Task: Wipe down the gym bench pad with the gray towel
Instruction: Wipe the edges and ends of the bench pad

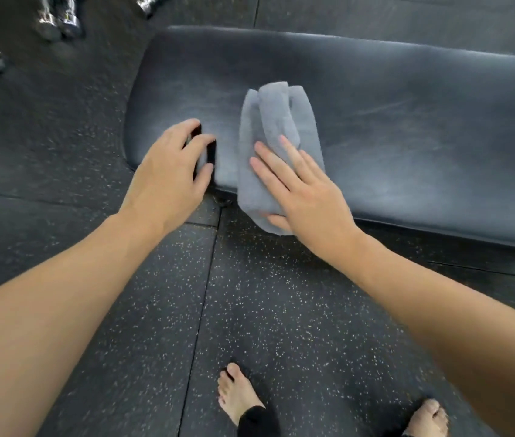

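Note:
The dark padded gym bench pad (392, 121) runs across the upper half of the head view, its left end rounded. A folded gray towel (276, 121) lies across the pad near that left end and hangs over the near edge. My right hand (303, 190) presses flat on the towel's near part, fingers spread, thumb under its lower edge. My left hand (171, 171) rests on the pad's near left corner, fingers curled apart on the surface, holding nothing. A hazy smear shows on the pad around the towel.
Black speckled rubber floor (250, 310) lies below the bench. Chrome dumbbells (60, 17) stand on the floor at the top left. My bare feet (237, 395) are at the bottom, close to the bench.

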`<state>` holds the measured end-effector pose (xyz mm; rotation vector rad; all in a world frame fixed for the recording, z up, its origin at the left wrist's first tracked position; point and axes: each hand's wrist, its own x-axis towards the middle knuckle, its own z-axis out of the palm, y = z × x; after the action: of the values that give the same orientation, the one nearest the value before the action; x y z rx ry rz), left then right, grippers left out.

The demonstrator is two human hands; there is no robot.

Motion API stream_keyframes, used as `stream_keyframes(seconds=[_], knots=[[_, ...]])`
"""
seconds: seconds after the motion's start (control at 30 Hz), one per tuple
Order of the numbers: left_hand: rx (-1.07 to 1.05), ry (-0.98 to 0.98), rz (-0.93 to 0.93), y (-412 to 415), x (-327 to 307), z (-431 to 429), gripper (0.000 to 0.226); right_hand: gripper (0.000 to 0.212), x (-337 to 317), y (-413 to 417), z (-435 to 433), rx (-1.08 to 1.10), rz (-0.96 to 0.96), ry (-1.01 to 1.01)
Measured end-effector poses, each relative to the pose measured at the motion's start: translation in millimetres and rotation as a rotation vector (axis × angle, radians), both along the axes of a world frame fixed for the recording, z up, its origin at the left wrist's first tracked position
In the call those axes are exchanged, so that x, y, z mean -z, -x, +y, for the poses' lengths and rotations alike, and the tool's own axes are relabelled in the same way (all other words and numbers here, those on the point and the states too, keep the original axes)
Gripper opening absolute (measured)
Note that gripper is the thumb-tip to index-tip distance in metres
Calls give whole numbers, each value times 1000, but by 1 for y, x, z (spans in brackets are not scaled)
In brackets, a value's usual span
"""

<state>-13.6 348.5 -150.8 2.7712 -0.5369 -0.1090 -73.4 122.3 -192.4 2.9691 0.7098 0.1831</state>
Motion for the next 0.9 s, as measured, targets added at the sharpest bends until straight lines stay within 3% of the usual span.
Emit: stream_keyframes(seconds=[0.1, 0.2, 0.33, 0.5, 0.6, 0.67, 0.8, 0.9], knots=[[-58, -17, 4, -10, -3, 13, 41, 96, -3, 23, -45, 41, -1, 9], [-68, -22, -23, -17, -4, 21, 38, 87, -5, 28, -49, 81, 24, 38], [-124, 20, -74, -24, -3, 33, 28, 81, -8, -1, 6, 53, 60, 140], [-333, 27, -152, -30, -7, 67, 27, 86, -6, -64, 136, -37, 107, 164], [-437, 72, -163, -29, -14, 92, 30, 64, -11, -100, 199, -78, 140, 85], [-462, 88, -159, -25, -16, 108, 31, 47, -18, -120, 219, -110, 222, 137], [-511, 103, -140, -18, -16, 135, 30, 42, -32, -140, 234, -128, 279, 283], [-556, 124, -109, -13, -19, 146, 27, 42, -35, -137, 232, -367, 290, 441]])
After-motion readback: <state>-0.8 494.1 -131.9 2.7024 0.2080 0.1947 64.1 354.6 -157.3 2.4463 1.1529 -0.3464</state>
